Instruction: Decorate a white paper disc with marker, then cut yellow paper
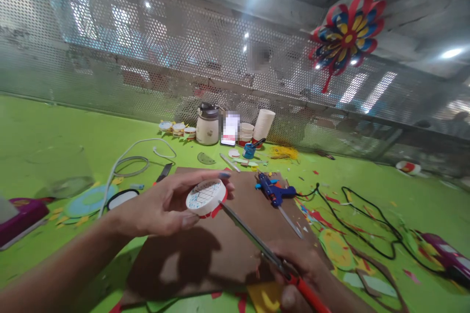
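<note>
The right hand (pixel 297 274) was partly cut off at the bottom edge, so its finger positions were hard to make out; it was closed around the red handles of a pair of scissors (pixel 257 242). The blades reached up to the left hand (pixel 165 208), whose fingers and thumb were curled around a white round lid (pixel 205 197), pinching its rim. Beneath both hands lay a brown board (pixel 220 249) on the green bench (pixel 55 127). Beyond the right hand sat a blue glue gun (pixel 273 191).

White disc (pixel 205 196) (blue grid), red-handled scissors (pixel 271 256).
</note>
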Available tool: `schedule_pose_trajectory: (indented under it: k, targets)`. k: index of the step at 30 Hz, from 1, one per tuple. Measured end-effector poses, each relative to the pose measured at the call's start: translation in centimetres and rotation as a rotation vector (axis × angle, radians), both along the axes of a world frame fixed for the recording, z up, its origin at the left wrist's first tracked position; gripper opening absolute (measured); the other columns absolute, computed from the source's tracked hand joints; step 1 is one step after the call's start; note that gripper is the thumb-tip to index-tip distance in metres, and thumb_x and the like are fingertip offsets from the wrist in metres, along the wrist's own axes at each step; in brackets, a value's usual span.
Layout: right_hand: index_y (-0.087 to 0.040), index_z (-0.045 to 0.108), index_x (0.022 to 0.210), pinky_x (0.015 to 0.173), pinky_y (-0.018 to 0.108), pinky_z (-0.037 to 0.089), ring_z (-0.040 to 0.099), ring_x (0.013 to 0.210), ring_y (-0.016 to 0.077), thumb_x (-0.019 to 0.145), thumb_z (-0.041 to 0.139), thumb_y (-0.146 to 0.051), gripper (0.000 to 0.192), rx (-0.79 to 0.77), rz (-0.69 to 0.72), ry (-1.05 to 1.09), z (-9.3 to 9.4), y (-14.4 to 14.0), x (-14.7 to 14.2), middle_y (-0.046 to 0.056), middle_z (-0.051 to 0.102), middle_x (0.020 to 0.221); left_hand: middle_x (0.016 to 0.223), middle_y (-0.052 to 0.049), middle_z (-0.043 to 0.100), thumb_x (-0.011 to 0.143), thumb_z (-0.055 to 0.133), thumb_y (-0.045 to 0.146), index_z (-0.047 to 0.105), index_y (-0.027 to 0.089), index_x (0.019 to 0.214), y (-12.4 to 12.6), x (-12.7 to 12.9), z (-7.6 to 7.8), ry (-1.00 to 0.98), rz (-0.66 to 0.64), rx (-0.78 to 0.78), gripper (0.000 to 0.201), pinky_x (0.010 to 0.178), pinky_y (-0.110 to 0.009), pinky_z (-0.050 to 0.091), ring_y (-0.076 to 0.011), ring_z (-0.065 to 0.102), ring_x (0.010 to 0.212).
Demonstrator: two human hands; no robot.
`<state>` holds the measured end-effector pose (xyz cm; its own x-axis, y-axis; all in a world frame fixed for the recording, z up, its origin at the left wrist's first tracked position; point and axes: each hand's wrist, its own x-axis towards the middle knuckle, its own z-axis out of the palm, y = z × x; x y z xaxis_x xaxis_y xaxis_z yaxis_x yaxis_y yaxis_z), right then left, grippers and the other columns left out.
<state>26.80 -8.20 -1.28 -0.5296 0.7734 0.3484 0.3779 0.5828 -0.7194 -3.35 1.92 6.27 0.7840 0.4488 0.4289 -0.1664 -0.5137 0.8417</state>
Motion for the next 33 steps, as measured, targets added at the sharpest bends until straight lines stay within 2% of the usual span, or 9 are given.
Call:
schedule_pose_trajectory:
  k: [7, 13, 16, 20, 29, 33]
  targets:
    - [-0.019, 0.067, 0.116, 0.064, 0.026, 0.051, 0.059, 0.061, 0.0160, 0.081, 0.057, -0.075, 0.067, 0.032, 0.011, -0.013, -1.8, 0.3, 0.8, 0.001, 0.063, 0.070, 0.132, -0.009, 0.065, 0.082, 0.065, 0.020, 0.049, 0.034, 0.143, -0.5, -0.1, 0.2, 0.030, 0.061, 0.031, 0.065, 0.091, -0.033, 0.054, -0.0272, 0.064, 0.115]
    - [-0.021, 0.067, 0.113, 0.065, 0.028, 0.054, 0.065, 0.065, 0.0193, 0.079, 0.064, -0.070, 0.059, 0.017, -0.016, 0.015, -1.2, -0.1, 0.5, 0.001, 0.064, 0.069, 0.129, -0.009, 0.067, 0.076, 0.066, 0.015, 0.052, 0.029, 0.141, -0.9, 0.0, 0.7, 0.000, 0.079, 0.090, 0.068, 0.091, -0.030, 0.054, -0.0249, 0.067, 0.110]
    - [-0.022, 0.067, 0.113, 0.067, 0.029, 0.056, 0.067, 0.068, 0.0201, 0.078, 0.068, -0.066, 0.056, 0.007, 0.000, 0.019, -1.1, -0.1, 0.4, 0.001, 0.065, 0.072, 0.130, -0.013, 0.067, 0.073, 0.066, 0.011, 0.053, 0.022, 0.141, -1.1, 0.1, 1.0, 0.004, 0.104, 0.109, 0.070, 0.089, -0.031, 0.055, -0.0248, 0.068, 0.107]
    - [-0.022, 0.067, 0.115, 0.065, 0.028, 0.056, 0.068, 0.069, 0.0204, 0.076, 0.072, -0.063, 0.057, 0.043, -0.017, 0.006, -1.2, 0.1, 0.6, 0.003, 0.070, 0.078, 0.133, -0.015, 0.064, 0.071, 0.065, 0.008, 0.052, 0.019, 0.140, -1.6, 0.2, 1.3, 0.028, 0.135, 0.100, 0.071, 0.093, -0.032, 0.054, -0.0253, 0.066, 0.110]
    - [-0.021, 0.069, 0.112, 0.056, 0.027, 0.054, 0.062, 0.055, 0.0185, 0.074, 0.063, -0.077, 0.067, 0.083, -0.002, 0.049, -2.3, 0.6, 0.9, 0.002, 0.066, 0.066, 0.128, -0.013, 0.066, 0.068, 0.064, 0.004, 0.055, 0.020, 0.137, -1.9, 0.3, 1.6, 0.016, 0.119, 0.126, 0.071, 0.095, -0.033, 0.054, -0.0260, 0.067, 0.110]
    - [-0.020, 0.069, 0.111, 0.058, 0.028, 0.054, 0.062, 0.055, 0.0181, 0.073, 0.061, -0.079, 0.071, 0.111, 0.025, 0.034, -1.7, 0.5, 0.8, 0.002, 0.066, 0.066, 0.129, -0.013, 0.066, 0.069, 0.063, 0.005, 0.054, 0.021, 0.138, -1.9, 0.3, 1.7, 0.034, 0.107, 0.146, 0.072, 0.098, -0.034, 0.052, -0.0264, 0.066, 0.113]
